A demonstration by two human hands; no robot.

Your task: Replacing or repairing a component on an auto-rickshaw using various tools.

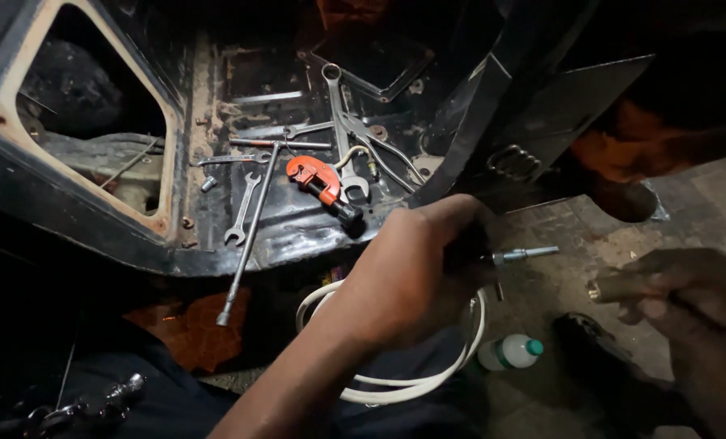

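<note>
**Holding the Threaded Fitting Steady**

Gripping a small metal fitting [515, 257] in our left hand [407, 272], we keep the fingers closed tight around its body, with the threaded stem poking out toward our right hand [688, 289]; that hand is curled snugly about a short brass-ended cylinder [615, 288], held near the stem's tip but apart from it. A loop of white tubing [468, 345] hangs just below the fitting, seemingly joined to it, though the joint is hidden by our fingers. To do this well, we judge that both parts should be kept in one line, so nothing cross-threads; the tubing should hang slack, not twisted. Beyond the fitting, on the black metal floor panel [216, 219], lie an orange pipe cutter [320, 185], several spanners [242, 213], a long T-handle wrench [249, 236] and pliers [375, 138]; just below the fitting a plastic bottle with a green cap [511, 352] lies on the concrete.
</note>
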